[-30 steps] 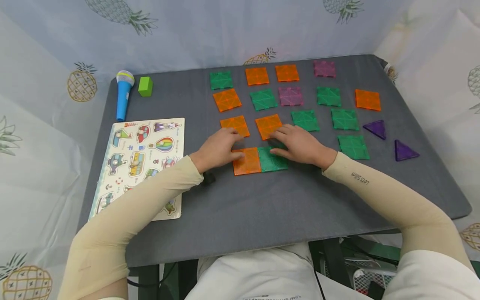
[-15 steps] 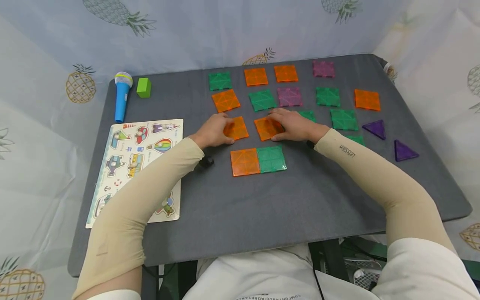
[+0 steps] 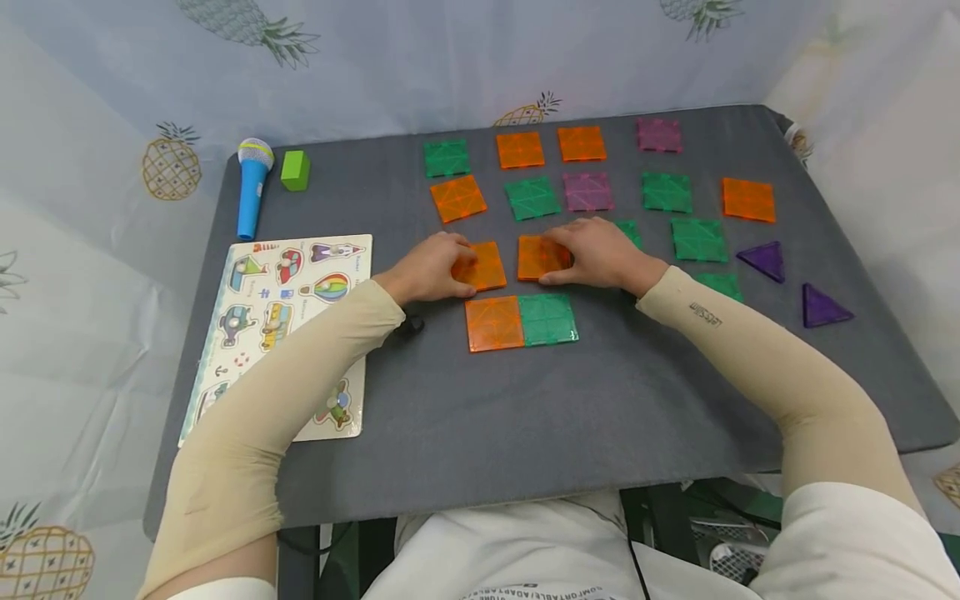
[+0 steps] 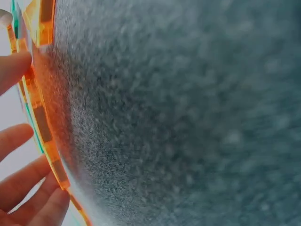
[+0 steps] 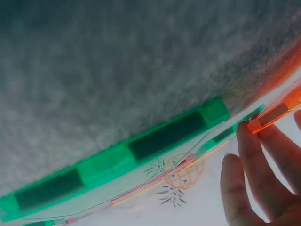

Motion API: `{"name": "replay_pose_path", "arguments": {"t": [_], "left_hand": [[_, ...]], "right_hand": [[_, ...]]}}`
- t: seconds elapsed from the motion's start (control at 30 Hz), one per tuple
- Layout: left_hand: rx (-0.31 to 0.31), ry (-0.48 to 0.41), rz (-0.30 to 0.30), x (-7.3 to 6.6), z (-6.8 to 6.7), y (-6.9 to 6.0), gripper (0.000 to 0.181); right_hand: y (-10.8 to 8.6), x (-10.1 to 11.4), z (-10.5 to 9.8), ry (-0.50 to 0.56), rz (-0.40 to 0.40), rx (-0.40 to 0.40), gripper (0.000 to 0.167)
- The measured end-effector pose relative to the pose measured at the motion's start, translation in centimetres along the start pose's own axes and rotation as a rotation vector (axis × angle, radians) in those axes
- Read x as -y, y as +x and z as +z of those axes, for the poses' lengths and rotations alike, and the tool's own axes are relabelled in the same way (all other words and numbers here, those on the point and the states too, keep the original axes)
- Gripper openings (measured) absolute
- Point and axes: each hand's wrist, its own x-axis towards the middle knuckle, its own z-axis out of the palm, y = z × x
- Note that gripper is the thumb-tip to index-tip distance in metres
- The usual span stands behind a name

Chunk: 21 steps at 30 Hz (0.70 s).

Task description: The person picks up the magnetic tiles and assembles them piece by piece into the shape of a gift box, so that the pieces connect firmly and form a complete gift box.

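In the head view my left hand (image 3: 433, 268) holds an orange square magnetic tile (image 3: 487, 267) at its left side, thumb at the near edge and fingers at the far one. Opposite it, my right hand (image 3: 600, 257) holds another orange magnetic tile (image 3: 534, 258) by its right side. A narrow strip of table parts these two tiles. Just nearer to me lie an orange tile (image 3: 495, 323) and a green tile (image 3: 549, 319), edge to edge. The left wrist view shows fingertips (image 4: 56, 202) against the orange tile's edge; in the right wrist view fingertips touch an orange tile (image 5: 277, 113).
Several green, orange and pink tiles, such as a green tile (image 3: 699, 240), lie flat behind and right. Two purple triangles (image 3: 825, 307) are at the right. A picture puzzle board (image 3: 292, 267), a toy microphone (image 3: 251, 187) and a green block (image 3: 296, 171) stand left.
Both hands have moved from the joined orange and green pair to the two orange tiles behind it. Those tiles have turned straighter, and the left one has shifted slightly right and nearer.
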Motion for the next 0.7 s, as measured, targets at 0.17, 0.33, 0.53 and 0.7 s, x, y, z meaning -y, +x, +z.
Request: {"name": "replay_pose_path", "arguments": {"t": [0.17, 0.33, 0.53, 0.7], "left_hand": [[0.018, 0.004, 0.042, -0.3, 0.5, -0.3, 0.05], [-0.013, -0.003, 0.045, -0.4, 0.5, -0.3, 0.044], [0.018, 0.0, 0.021, -1.0, 0.6, -0.1, 0.054], [0.071, 0.011, -0.014, -1.7, 1.4, -0.2, 0.076]], "right_hand": [[-0.7, 0.3, 0.3, 0.025, -0.038, -0.013, 0.073], [-0.5, 0.5, 0.2, 0.028, -0.063, -0.038, 0.071], [-0.5, 0.7, 0.2, 0.036, -0.072, -0.034, 0.073], [-0.7, 0.9, 0.7, 0.032, -0.094, -0.014, 0.073]]}}
